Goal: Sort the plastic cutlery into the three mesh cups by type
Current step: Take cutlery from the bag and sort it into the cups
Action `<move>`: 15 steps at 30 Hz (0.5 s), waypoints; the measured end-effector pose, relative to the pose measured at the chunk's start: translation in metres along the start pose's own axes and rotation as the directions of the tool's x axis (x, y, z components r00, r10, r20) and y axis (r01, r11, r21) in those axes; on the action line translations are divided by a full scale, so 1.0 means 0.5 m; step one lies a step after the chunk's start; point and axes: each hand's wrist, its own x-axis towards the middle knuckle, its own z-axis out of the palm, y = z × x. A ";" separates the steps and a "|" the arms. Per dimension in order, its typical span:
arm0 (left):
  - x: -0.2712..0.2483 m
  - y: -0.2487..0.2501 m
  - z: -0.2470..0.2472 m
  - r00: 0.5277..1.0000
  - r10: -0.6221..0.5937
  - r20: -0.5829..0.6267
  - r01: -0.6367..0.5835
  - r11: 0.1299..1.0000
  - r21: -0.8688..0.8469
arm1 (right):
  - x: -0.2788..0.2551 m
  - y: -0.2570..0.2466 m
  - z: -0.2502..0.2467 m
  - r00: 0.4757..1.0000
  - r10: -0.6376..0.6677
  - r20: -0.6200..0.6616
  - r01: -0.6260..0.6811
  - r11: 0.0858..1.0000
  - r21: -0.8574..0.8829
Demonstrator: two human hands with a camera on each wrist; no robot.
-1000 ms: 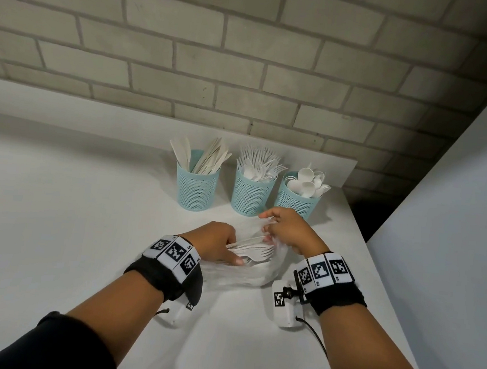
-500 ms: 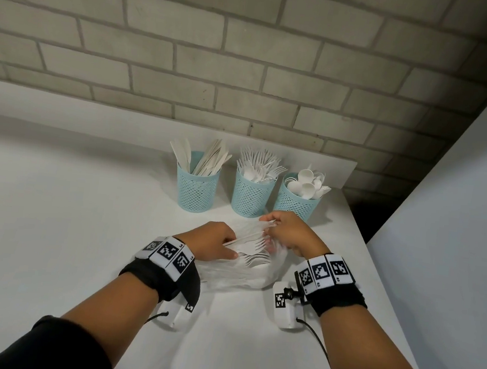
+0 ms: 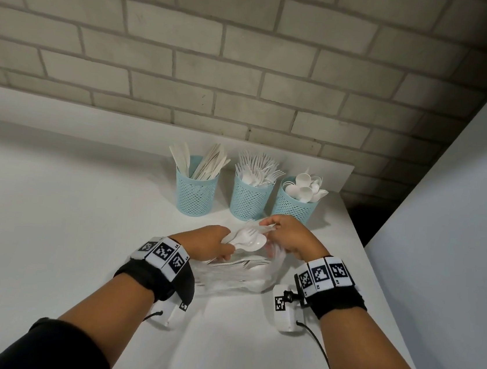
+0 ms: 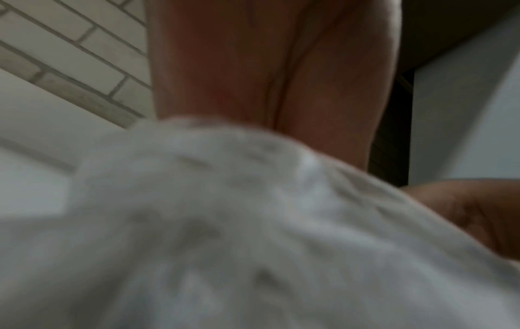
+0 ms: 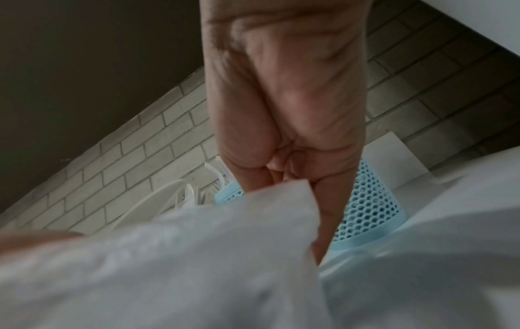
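Note:
Three teal mesh cups stand in a row by the wall: knives in the left cup (image 3: 195,192), forks in the middle cup (image 3: 251,199), spoons in the right cup (image 3: 294,208). In front of them lies a clear plastic bag (image 3: 234,279) with more white cutlery inside. My left hand (image 3: 213,241) grips a bundle of forks and a spoon (image 3: 249,239) at the bag's mouth. My right hand (image 3: 289,235) pinches the bag's upper edge (image 3: 257,224). In the right wrist view the right hand's fingers (image 5: 281,173) curl on the bag (image 5: 197,244) before a mesh cup (image 5: 368,211). The left wrist view is blurred by the bag (image 4: 225,222).
The white table (image 3: 64,224) runs wide to the left and ends close on the right, beside a pale wall panel (image 3: 461,209). A brick wall (image 3: 220,60) and a low white ledge (image 3: 92,115) stand right behind the cups.
My left hand has drawn the cutlery bundle up and out of the bag's mouth, heads now pointing right. The right hand stays pinched on the bag's edge.

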 end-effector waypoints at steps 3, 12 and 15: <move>-0.008 0.001 -0.014 0.998 0.054 -0.033 -0.060 0.966 -0.251 | 0.002 -0.002 -0.003 1.000 -0.021 0.007 0.022 0.998 -0.064; -0.004 0.028 -0.062 0.985 0.019 -0.173 -0.139 0.686 -0.715 | -0.029 -0.106 -0.031 0.958 -0.279 0.073 0.201 0.828 0.523; 0.003 0.031 -0.066 0.978 -0.033 -0.207 -0.154 0.558 -0.816 | -0.039 -0.135 -0.029 0.954 -0.294 0.060 0.193 0.754 0.627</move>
